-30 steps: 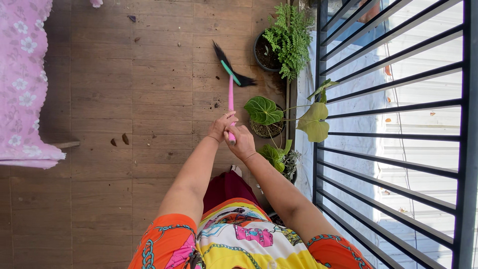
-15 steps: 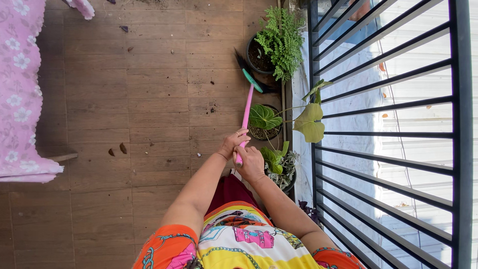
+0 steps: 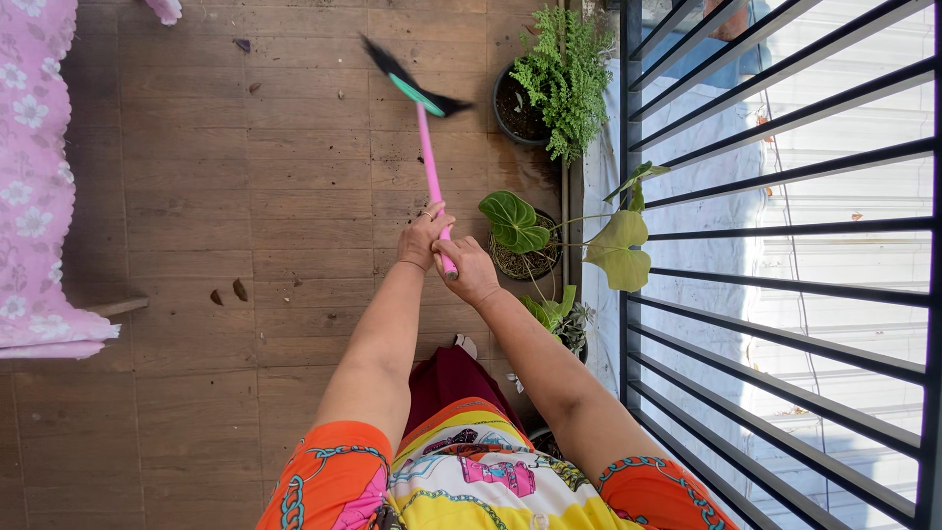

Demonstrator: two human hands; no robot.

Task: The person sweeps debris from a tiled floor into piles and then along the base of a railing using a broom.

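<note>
I see both hands wrapped tight round the pink broom (image 3: 432, 182) handle, left hand (image 3: 424, 236) above right hand (image 3: 469, 270). Since half a second ago the bristles have swung left, away from the fern pot (image 3: 520, 108), onto the open floor (image 3: 196, 196)

Broom (image 3: 424, 137) out in front, handle in both hands: left hand (image 3: 424, 236) ahead, right hand (image 3: 469, 273) just behind, touching. Broom head (image 3: 407, 83) on the floor (image 3: 245, 196), left of the fern pot (image 3: 535, 93). Three pots in a row along the railing (image 3: 785, 245) at right: fern pot farthest, leaf pot (image 3: 525, 245) beside the hands, third pot (image 3: 564, 324) nearest. Cloth (image 3: 34, 177) at far left. Scraps (image 3: 228, 291) on the floor between cloth and arms.
</note>
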